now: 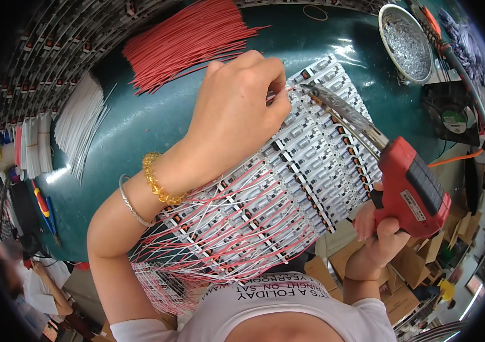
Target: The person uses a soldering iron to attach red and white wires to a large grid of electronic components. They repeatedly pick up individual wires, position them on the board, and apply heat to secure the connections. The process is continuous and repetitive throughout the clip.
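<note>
My left hand [239, 102] is closed in a pinch above a panel of small circuit boards [325, 148]. The end of a red wire [291, 88] sticks out from its fingertips. My right hand [382, 239] is wrapped around the grip of a red and black soldering gun [410, 188]. The gun's long tip reaches over the panel's far part, close to the wire end; whether they touch I cannot tell. Red and white wires [248, 199] trail from the panel's near rows toward my body.
Beyond my left hand lie loose red wires [191, 43], with white wires [80, 117] to the left. A metal bowl [383, 31] of silvery scraps and a black fan [453, 111] stand at right. A yellow-and-red-handled tool [41, 202] lies left. Another person [48, 279] is at lower left.
</note>
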`<control>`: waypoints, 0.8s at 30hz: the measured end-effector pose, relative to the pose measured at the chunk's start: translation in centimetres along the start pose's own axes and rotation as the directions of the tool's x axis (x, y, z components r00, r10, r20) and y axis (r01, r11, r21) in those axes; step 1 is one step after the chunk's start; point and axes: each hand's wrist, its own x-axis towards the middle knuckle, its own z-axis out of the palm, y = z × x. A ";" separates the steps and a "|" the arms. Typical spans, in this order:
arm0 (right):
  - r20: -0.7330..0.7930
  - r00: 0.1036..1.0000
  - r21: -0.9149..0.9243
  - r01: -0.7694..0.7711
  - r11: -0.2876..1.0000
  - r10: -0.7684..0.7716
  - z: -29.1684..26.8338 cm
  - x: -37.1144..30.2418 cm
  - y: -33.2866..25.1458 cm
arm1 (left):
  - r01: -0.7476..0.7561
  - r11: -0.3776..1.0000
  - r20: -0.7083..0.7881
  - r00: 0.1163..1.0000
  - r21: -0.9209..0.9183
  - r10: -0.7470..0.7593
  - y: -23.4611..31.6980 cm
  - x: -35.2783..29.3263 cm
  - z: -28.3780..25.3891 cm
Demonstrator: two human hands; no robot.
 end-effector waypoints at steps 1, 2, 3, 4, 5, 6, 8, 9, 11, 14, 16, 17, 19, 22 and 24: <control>-0.003 1.000 0.004 0.002 1.000 -0.002 0.0 0.0 -0.2 | -0.003 1.000 -0.002 1.000 0.004 0.003 0.0 0.0 0.0; -0.007 1.000 0.008 0.003 1.000 -0.003 -0.1 -0.1 -0.4 | -0.006 1.000 -0.003 1.000 0.008 0.006 0.0 0.0 0.1; -0.005 1.000 0.016 -0.001 1.000 0.001 -0.2 -0.3 -0.2 | -0.009 1.000 -0.005 1.000 0.012 0.009 0.0 -0.1 0.1; -0.004 1.000 0.024 -0.004 1.000 0.005 -0.4 -0.6 -0.1 | -0.010 1.000 -0.004 1.000 0.014 0.010 0.0 -0.1 0.1; -0.004 1.000 0.031 -0.008 0.999 0.008 -0.6 -0.8 0.1 | -0.012 1.000 -0.004 1.000 0.015 0.012 0.1 -0.1 0.1; 0.018 1.000 0.053 -0.011 0.999 0.010 -0.7 -1.0 0.1 | -0.013 1.000 -0.003 1.000 0.016 0.013 0.1 -0.1 0.1; 0.064 0.998 0.104 -0.014 0.995 0.007 -0.9 -1.2 0.1 | -0.018 1.000 -0.003 1.000 0.021 0.018 0.0 -0.1 0.0; 0.066 0.998 0.126 -0.005 0.992 -0.003 -1.1 -1.5 0.3 | -0.021 1.000 -0.003 1.000 0.023 0.021 0.0 -0.1 0.1; 0.073 0.997 0.171 0.016 0.985 -0.029 -1.5 -2.1 0.5 | -0.013 0.999 0.004 1.000 0.031 0.013 0.1 -0.1 -0.2; 0.089 0.995 0.213 0.024 0.977 -0.044 -2.2 -3.0 0.5 | -0.071 0.993 -0.082 0.994 0.092 0.078 0.0 -0.3 -0.4; 0.059 0.998 0.237 0.014 0.971 -0.029 -2.7 -3.7 0.3 | -0.144 0.973 -0.131 0.977 0.179 0.168 0.7 -0.7 -0.9; 0.029 1.000 0.231 -0.005 0.973 -0.002 -3.0 -4.4 0.4 | -0.188 0.959 -0.126 0.968 0.214 0.218 1.6 -1.3 -1.0; 0.008 0.999 0.261 -0.040 0.964 0.040 -4.0 -5.9 0.9 | -0.250 0.953 0.026 0.968 0.171 0.249 4.2 -3.2 -1.8; 0.080 0.996 0.292 -0.069 0.954 0.047 -6.1 -7.8 1.5 | -0.239 0.971 0.344 0.912 -0.002 0.225 8.8 -7.7 -3.2; 0.138 0.990 0.353 -0.013 0.936 -0.038 -6.6 -8.7 2.2 | -0.229 0.972 0.451 0.863 -0.048 0.226 10.2 -10.2 -2.0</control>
